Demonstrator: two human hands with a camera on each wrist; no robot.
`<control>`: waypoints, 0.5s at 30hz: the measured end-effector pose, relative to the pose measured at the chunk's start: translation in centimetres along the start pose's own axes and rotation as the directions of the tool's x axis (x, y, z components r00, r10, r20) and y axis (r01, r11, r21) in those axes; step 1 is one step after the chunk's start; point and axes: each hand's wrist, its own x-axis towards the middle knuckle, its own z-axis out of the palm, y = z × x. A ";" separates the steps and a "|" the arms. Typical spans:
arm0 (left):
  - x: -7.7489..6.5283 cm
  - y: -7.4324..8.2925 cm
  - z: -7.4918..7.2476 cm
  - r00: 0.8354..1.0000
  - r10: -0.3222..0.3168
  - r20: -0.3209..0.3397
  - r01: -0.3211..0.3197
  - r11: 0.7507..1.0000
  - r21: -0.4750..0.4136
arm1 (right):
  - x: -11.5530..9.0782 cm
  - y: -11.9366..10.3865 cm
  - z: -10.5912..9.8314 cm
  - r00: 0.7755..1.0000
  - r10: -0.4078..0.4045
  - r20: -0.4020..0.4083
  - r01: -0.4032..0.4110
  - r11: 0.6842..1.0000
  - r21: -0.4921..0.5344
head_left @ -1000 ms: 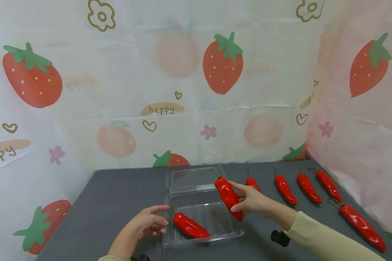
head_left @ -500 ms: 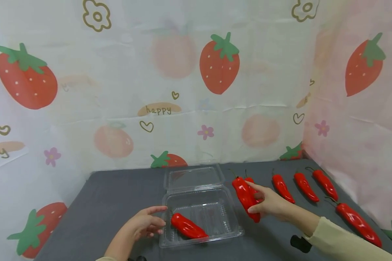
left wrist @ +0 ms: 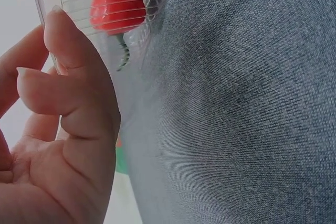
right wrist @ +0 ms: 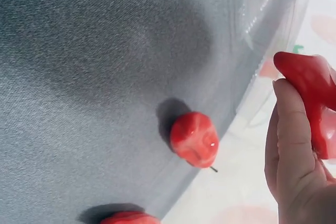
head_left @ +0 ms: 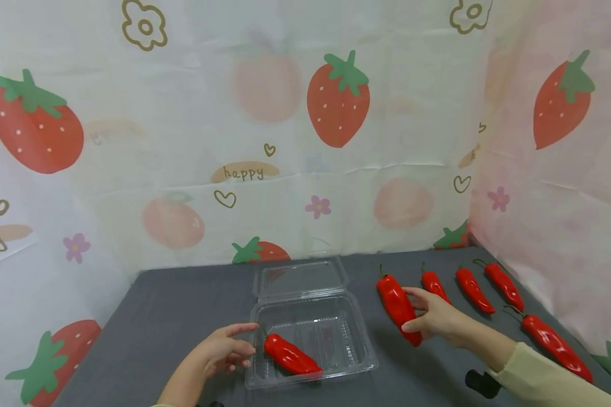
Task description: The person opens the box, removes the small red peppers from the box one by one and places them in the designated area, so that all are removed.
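Observation:
My right hand (head_left: 435, 321) grips a red chili pepper (head_left: 396, 305) by its side, thumb near the lower end and fingers along the far side. It hangs over the table, right of a clear plastic clamshell box (head_left: 356, 333). In the right wrist view the same held pepper (right wrist: 315, 98) shows beside the fingers. One red pepper (head_left: 291, 355) lies in the box's base near the front left. My left hand (head_left: 224, 350) is at the box's left rim, index finger extended and other fingers loosely bent. The left wrist view has its fingertips right at the clear wall.
Several more red peppers, such as this one (head_left: 474, 291), lie on the grey cloth-covered table (head_left: 193, 299) at the right. A large one (head_left: 555, 345) is nearest the right edge. The box's lid (head_left: 300, 277) lies folded back. A strawberry-print curtain (head_left: 265, 113) stands behind.
My right hand has carried the held pepper rightward from over the box to beside it, hiding a pepper behind. The left hand stays at the rim; the head view has shifted slightly.

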 end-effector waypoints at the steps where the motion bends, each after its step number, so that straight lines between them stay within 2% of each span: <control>1: 0.0 0.0 0.0 1.000 -0.003 0.001 0.003 1.000 -0.002 | 0.0 0.0 -0.1 1.000 0.002 0.003 -0.002 1.000 0.005; 8: 0.0 0.0 0.0 1.000 -0.013 -0.007 0.013 1.000 -0.002 | -0.2 0.7 -1.0 0.998 -0.015 0.053 0.012 0.998 0.063; 15: 0.1 -0.1 0.0 1.000 -0.006 -0.002 0.006 1.000 -0.005 | 0.0 1.7 -1.7 0.986 -0.066 0.154 0.034 0.979 0.202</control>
